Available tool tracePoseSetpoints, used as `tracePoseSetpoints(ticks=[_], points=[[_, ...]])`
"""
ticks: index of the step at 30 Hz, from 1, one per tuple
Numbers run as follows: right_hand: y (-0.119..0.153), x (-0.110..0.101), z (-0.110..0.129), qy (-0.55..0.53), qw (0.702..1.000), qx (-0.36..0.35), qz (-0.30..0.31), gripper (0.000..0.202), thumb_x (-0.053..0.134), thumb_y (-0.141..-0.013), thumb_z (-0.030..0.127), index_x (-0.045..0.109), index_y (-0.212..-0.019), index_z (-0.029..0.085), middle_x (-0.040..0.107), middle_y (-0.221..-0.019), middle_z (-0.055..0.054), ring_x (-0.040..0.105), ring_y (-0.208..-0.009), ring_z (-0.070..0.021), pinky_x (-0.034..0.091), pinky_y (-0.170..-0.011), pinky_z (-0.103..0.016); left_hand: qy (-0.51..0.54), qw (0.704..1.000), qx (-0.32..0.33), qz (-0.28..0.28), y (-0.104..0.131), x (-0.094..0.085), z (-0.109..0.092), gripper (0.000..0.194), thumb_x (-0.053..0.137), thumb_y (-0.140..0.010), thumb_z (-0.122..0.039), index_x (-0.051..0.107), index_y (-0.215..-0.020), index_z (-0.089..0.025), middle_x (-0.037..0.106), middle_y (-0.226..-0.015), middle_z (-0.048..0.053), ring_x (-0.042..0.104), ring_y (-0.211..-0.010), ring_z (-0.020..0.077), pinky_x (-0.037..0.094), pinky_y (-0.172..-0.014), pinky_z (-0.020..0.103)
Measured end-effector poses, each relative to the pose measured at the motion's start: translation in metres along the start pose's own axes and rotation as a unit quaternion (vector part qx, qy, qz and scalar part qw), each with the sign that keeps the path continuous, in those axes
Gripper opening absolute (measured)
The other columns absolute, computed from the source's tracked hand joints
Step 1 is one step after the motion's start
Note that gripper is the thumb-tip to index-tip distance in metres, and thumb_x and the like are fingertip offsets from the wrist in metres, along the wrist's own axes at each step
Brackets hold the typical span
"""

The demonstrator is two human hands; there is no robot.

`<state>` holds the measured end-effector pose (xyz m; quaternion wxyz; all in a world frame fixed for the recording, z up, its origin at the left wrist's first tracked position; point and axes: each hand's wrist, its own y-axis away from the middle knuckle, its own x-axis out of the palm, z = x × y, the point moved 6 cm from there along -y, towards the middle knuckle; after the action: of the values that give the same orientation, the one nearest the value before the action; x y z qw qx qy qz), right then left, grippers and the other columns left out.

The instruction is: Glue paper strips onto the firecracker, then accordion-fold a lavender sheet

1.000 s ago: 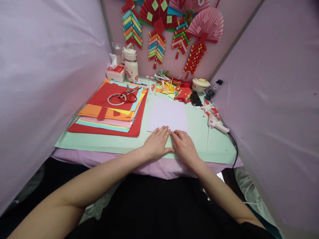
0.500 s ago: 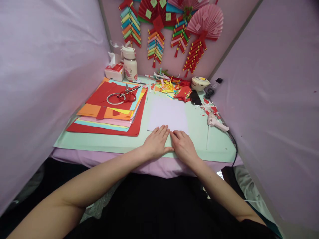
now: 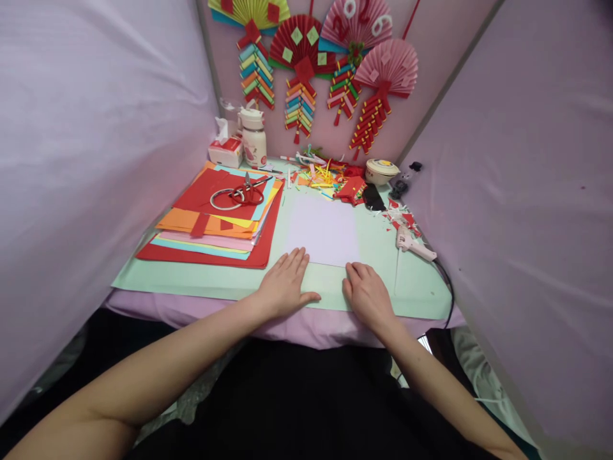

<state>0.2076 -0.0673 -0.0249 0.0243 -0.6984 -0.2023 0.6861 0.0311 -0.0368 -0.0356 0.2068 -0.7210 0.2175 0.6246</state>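
Observation:
A pale lilac sheet of paper (image 3: 323,230) lies flat in front of me, its near edge facing my body. My left hand (image 3: 286,281) rests palm down at the near left corner, fingers stretched out and thumb apart, so it is open and only touches the sheet. At the near right corner, my right hand (image 3: 366,291) is curled with its fingertips against the edge. Its fingers are closed, and I see nothing held in them.
To the left is a stack of coloured paper (image 3: 211,233) with red-handled scissors (image 3: 246,193) on top. A glue gun (image 3: 414,245) lies right. Paper scraps (image 3: 323,176), a bottle (image 3: 253,137), a tissue box (image 3: 226,152) and a lidded bowl (image 3: 382,171) stand behind.
My hands have moved apart along the near edge of the paper, the left one leftward and the right one rightward. The view has tilted up slightly, showing more of the wall decorations.

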Motion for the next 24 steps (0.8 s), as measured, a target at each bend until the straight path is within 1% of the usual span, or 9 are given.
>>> tracePoseSetpoints(ticks=[3, 8, 15, 17, 19, 21, 22, 23, 24], points=[[0.007, 0.002, -0.007, 0.006, 1.0, 0.018, -0.006, 0.038, 0.042, -0.094, 0.025, 0.057, -0.126, 0.009, 0.061, -0.117, -0.015, 0.051, -0.106, -0.0276, 0.043, -0.091, -0.039, -0.008, 1.0, -0.027, -0.007, 0.008, -0.001, 0.004, 0.096, 0.041, -0.084, -0.072, 0.026, -0.15, -0.003, 0.019, -0.157, 0.02, 0.016, -0.147, 0.0297, 0.015, -0.12, 0.043], [0.012, 0.005, -0.009, 0.013, 0.998, 0.049, -0.021, 0.039, 0.045, -0.094, 0.027, 0.057, -0.126, 0.009, 0.061, -0.119, -0.014, 0.051, -0.11, -0.027, 0.039, -0.093, -0.038, -0.01, 0.997, -0.071, -0.021, 0.014, -0.002, 0.006, 0.097, 0.044, -0.084, -0.071, 0.026, -0.149, -0.001, 0.021, -0.157, 0.021, 0.015, -0.147, 0.0301, 0.014, -0.121, 0.043], [0.02, 0.005, -0.015, -0.005, 0.996, 0.081, -0.046, 0.037, 0.046, -0.094, 0.031, 0.057, -0.127, 0.016, 0.062, -0.12, -0.011, 0.05, -0.114, -0.0246, 0.032, -0.095, -0.04, -0.007, 0.997, -0.077, -0.03, 0.015, 0.0, 0.008, 0.095, 0.044, -0.083, -0.07, 0.029, -0.148, -0.002, 0.022, -0.157, 0.02, 0.017, -0.147, 0.0294, 0.015, -0.12, 0.043], [0.02, 0.005, -0.016, -0.009, 0.995, 0.081, -0.053, 0.037, 0.045, -0.095, 0.032, 0.058, -0.126, 0.018, 0.062, -0.119, -0.011, 0.049, -0.115, -0.0247, 0.031, -0.095, -0.04, -0.006, 0.997, -0.071, -0.04, 0.016, -0.002, 0.007, 0.095, 0.045, -0.083, -0.07, 0.03, -0.148, -0.002, 0.025, -0.156, 0.02, 0.019, -0.147, 0.0297, 0.015, -0.12, 0.044], [0.02, 0.006, -0.016, -0.008, 0.995, 0.08, -0.059, 0.036, 0.046, -0.094, 0.033, 0.058, -0.125, 0.018, 0.062, -0.119, -0.011, 0.048, -0.115, -0.0256, 0.031, -0.094, -0.04, -0.011, 0.996, -0.055, -0.073, 0.015, -0.008, 0.002, 0.093, 0.046, -0.084, -0.068, 0.028, -0.148, -0.003, 0.026, -0.156, 0.02, 0.019, -0.147, 0.0302, 0.012, -0.12, 0.047], [0.019, 0.007, -0.016, -0.005, 0.995, 0.078, -0.061, 0.036, 0.047, -0.094, 0.033, 0.058, -0.124, 0.018, 0.062, -0.119, -0.011, 0.047, -0.115, -0.0267, 0.031, -0.093, -0.041, -0.02, 0.993, -0.016, -0.112, 0.012, -0.017, -0.007, 0.09, 0.047, -0.085, -0.066, 0.027, -0.149, -0.006, 0.024, -0.158, 0.018, 0.016, -0.147, 0.0302, 0.008, -0.12, 0.048], [0.019, 0.007, -0.016, -0.004, 0.995, 0.076, -0.061, 0.036, 0.048, -0.093, 0.033, 0.058, -0.124, 0.018, 0.062, -0.118, -0.011, 0.047, -0.115, -0.0272, 0.031, -0.092, -0.041, -0.021, 0.992, 0.011, -0.121, 0.009, -0.019, -0.013, 0.086, 0.047, -0.086, -0.064, 0.028, -0.149, -0.008, 0.023, -0.158, 0.017, 0.015, -0.147, 0.0297, 0.008, -0.12, 0.048], [0.019, 0.007, -0.017, -0.003, 0.995, 0.074, -0.06, 0.036, 0.048, -0.093, 0.034, 0.058, -0.124, 0.018, 0.062, -0.119, -0.011, 0.047, -0.115, -0.0277, 0.032, -0.092, -0.041, -0.016, 0.992, 0.036, -0.119, 0.005, -0.02, -0.018, 0.082, 0.046, -0.087, -0.062, 0.032, -0.147, -0.009, 0.025, -0.158, 0.016, 0.016, -0.147, 0.0293, 0.01, -0.12, 0.046], [0.019, 0.006, -0.017, -0.003, 0.996, 0.071, -0.057, 0.036, 0.049, -0.093, 0.034, 0.058, -0.124, 0.018, 0.062, -0.118, -0.012, 0.047, -0.114, -0.028, 0.032, -0.092, -0.042, -0.008, 0.993, 0.052, -0.106, 0.001, -0.019, -0.022, 0.076, 0.046, -0.089, -0.06, 0.037, -0.144, -0.008, 0.028, -0.156, 0.016, 0.019, -0.146, 0.0292, 0.014, -0.119, 0.044]])
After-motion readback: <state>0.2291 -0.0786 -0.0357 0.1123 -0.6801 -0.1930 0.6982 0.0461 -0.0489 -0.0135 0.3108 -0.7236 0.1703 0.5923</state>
